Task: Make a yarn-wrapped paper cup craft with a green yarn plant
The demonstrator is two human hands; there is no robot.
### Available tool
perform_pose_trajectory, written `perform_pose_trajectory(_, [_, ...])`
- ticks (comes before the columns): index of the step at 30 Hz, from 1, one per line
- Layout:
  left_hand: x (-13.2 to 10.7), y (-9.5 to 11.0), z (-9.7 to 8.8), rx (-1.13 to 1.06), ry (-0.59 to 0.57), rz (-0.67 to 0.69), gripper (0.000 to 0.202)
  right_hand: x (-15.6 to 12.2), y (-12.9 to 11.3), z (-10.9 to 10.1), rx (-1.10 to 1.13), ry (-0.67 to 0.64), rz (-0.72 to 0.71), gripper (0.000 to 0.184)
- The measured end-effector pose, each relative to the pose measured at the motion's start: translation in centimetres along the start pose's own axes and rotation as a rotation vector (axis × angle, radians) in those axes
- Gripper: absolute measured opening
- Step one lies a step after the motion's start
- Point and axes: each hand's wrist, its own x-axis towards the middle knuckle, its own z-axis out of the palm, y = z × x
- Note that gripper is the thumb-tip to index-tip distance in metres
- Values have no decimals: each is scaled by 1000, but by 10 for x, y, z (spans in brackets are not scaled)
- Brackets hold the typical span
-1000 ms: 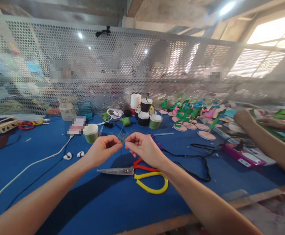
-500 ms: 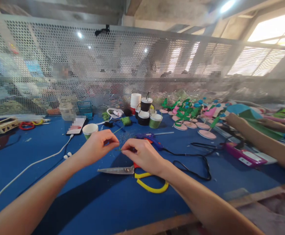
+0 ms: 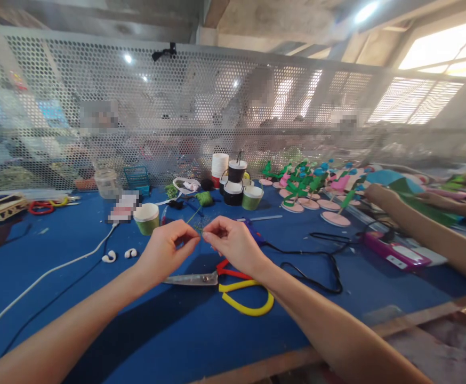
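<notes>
My left hand [image 3: 167, 250] and my right hand [image 3: 235, 244] meet above the blue table [image 3: 137, 330], fingertips pinched together on a thin green wire [image 3: 196, 217] that runs back to a green spool [image 3: 205, 198]. Both hands are closed in a pinch. Under them lie scissors [image 3: 195, 279] with red and yellow handles [image 3: 247, 296]. A blue glue gun [image 3: 254, 232] lies just behind my right hand, partly hidden by it.
A green paper cup [image 3: 147, 218], a phone [image 3: 123, 207], white earbuds [image 3: 117, 255] and a white cable [image 3: 49, 273] lie left. Black and green cups [image 3: 239, 189] and pink-based paper flowers [image 3: 316, 194] stand behind. Another person's arm [image 3: 425, 234] reaches in right, near a purple device [image 3: 395, 253] and black cord [image 3: 321, 264].
My hands dipped toward the table half a second ago and have risen again, still pinched together on the wire. The other person's arm shifted slightly.
</notes>
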Motion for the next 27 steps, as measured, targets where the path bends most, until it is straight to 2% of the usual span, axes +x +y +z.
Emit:
perform_pose_trajectory(3, [-1, 3, -2, 205, -14, 178, 14, -3, -1, 0, -229, -5, -149, 7])
perform_pose_trajectory(6, [2, 3, -9, 264, -64, 202, 15, -5, -5, -1, -376, -119, -262, 13])
perform_pose_trajectory(8, [6, 0, -15, 201, -121, 135, 13, -6, -7, -2, -373, -195, -300, 13])
perform_pose_trajectory(10, [9, -5, -20, 55, -205, 3, 12, -6, -9, -3, -282, -237, -272, 10])
perform_pose_trajectory(12, [11, -10, -23, -128, -283, -142, 13, -6, -10, -4, -123, -239, -177, 4])
perform_pose_trajectory(14, [11, -13, -21, -294, -306, -259, 16, -5, -10, -4, 58, -223, -57, 3])
perform_pose_trajectory(16, [11, -14, -15, -434, -243, -362, 17, -3, -10, -4, 202, -200, 45, 8])
perform_pose_trajectory(18, [9, -11, -6, -572, -120, -462, 19, -1, -9, -3, 289, -161, 117, 10])
perform_pose_trajectory(21, [5, -6, 8, -743, 54, -529, 20, 1, -6, 1, 355, -87, 169, 11])
perform_pose_trajectory(27, [-2, 3, 20, -884, 157, -591, 22, 2, 0, 8, 406, 2, 152, 12])
